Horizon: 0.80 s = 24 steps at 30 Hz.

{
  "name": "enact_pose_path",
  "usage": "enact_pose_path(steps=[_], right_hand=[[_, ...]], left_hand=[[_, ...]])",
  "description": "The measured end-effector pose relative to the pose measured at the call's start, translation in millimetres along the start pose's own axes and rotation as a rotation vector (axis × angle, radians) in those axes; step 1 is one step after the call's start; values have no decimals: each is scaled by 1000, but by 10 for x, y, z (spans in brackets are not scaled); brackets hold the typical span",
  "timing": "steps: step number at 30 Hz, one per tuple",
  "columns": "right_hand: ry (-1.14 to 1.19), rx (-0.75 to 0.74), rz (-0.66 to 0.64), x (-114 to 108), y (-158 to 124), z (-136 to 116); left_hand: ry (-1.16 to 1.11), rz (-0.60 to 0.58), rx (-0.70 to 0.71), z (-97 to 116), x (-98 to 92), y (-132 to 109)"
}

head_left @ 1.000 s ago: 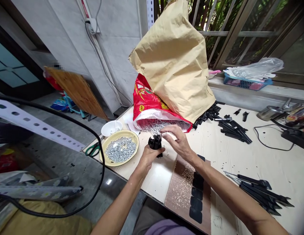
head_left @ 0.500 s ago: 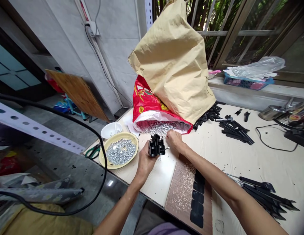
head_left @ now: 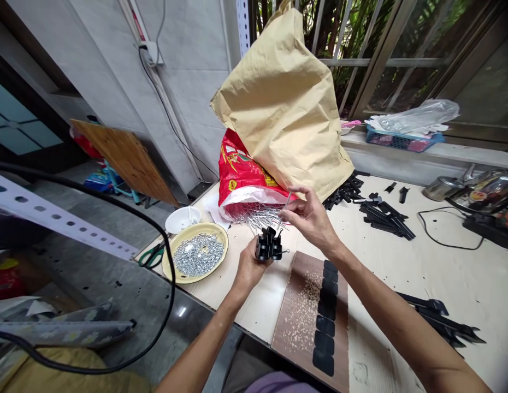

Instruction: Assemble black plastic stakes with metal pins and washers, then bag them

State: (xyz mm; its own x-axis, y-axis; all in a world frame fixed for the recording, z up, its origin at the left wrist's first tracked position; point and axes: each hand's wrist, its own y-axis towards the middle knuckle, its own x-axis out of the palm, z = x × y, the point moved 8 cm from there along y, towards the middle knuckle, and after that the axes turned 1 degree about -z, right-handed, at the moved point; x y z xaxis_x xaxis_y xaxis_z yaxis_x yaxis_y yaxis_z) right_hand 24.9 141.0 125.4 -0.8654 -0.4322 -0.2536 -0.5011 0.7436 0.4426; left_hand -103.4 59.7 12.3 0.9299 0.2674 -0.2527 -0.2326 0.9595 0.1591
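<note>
Your left hand (head_left: 249, 262) was clamped on a cluster of black plastic pieces (head_left: 269, 248), holding it above the wooden tabletop (head_left: 372, 262) with the hollow ends facing up and toward you. A few slim metal pins stuck out of that cluster, one of them pointing sideways on the side nearer your right hand (head_left: 312, 219). The right hand had thumb and forefinger together on a thin metal rod (head_left: 284, 209), held at a slant, its lower end just above the cluster; whether the two touched, you could not tell. Just beyond your left hand, a heap of loose metal rods (head_left: 258, 217) spilled from the mouth of a red printed sack (head_left: 246, 169), and a tan paper sack (head_left: 278, 109) leaned over it, behind your right hand. To the left of your left hand sat a yellow oval dish (head_left: 188, 279) of small silvery metal bits (head_left: 196, 254), with a white bowl (head_left: 172, 224) behind it and green-handled scissors (head_left: 151, 256) farther left. Nearer you than the right hand, a brown board (head_left: 287, 322) carried pale flecks and a row of black rounded pads (head_left: 324, 326). Well to the right of that hand lay a pile of black strips (head_left: 385, 218).
</note>
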Motion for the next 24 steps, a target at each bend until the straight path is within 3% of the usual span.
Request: enact_pose_path(steps=[5,12,18,24], right_hand=[[-13,-67,30,174,-86,-116],[-148,-169,57,175,-119,-90],[-388,-337,-12,246,-159,-217],[-344,-274,22,248,-159,-110]], left_hand=[[-3,-13,4,3,64,9],[14,-5,-34,-65,33,40],[61,13,-32,-95,11,61],[78,20,-33,-70,-4,79]])
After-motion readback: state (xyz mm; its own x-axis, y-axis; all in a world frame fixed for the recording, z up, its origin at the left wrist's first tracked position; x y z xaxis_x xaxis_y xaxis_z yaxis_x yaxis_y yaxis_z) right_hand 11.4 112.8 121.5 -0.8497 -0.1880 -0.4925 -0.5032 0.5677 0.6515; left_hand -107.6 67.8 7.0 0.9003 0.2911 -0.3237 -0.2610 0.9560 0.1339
